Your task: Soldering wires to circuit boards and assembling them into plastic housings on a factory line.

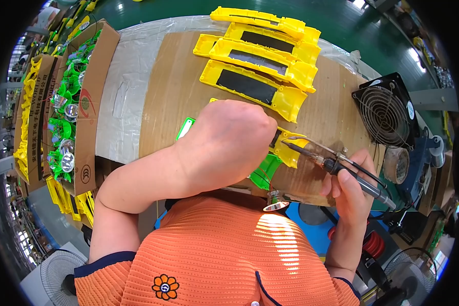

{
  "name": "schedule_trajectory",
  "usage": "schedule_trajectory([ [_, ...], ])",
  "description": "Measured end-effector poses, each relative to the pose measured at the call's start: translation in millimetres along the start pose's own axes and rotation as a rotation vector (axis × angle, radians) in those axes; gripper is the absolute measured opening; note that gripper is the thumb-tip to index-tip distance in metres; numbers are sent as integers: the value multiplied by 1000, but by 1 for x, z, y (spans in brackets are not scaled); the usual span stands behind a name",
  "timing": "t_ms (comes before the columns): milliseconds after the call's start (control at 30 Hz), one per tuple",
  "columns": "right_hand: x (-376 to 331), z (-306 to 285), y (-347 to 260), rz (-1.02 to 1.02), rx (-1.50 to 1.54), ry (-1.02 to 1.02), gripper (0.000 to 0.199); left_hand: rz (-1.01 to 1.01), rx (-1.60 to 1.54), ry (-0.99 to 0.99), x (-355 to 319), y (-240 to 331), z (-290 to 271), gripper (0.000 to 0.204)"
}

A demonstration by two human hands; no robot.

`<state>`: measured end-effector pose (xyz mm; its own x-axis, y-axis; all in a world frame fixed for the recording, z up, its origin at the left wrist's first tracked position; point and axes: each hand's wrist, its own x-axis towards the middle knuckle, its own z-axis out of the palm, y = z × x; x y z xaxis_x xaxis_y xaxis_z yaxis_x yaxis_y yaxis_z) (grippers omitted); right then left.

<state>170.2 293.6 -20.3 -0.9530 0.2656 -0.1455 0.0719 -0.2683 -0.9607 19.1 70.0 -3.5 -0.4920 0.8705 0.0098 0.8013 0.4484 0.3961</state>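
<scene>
My left hand lies fisted over a yellow plastic housing and a green plastic part on the cardboard-covered bench, hiding most of both. Whether it grips them I cannot tell. My right hand holds a soldering iron like a pen. Its tip points left at the yellow housing's right end. A small silver reflector hangs on thin wires just under the bench edge.
Three yellow housings with black panels lie in a row at the back of the bench. A cardboard box of green parts with reflectors stands at left. A black fan and a solder spool sit at right.
</scene>
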Motion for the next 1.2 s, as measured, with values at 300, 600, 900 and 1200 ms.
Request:
schedule_trajectory([
  [300, -13, -8, 29, -146, 213, 147, 15, -18, -1, 35, -2, 3, 2, 10],
  [600, -13, -13, 33, -197, 294, 159, 12, -40, 8, 36, -3, 7, 1, 10],
  [900, -13, -12, 34, -227, 282, 186, 13, -45, 41, 10, -4, 9, -3, 12],
  [1200, -12, -14, 35, -242, 306, 172, 15, -106, 130, 87, -4, 6, -22, 13],
])
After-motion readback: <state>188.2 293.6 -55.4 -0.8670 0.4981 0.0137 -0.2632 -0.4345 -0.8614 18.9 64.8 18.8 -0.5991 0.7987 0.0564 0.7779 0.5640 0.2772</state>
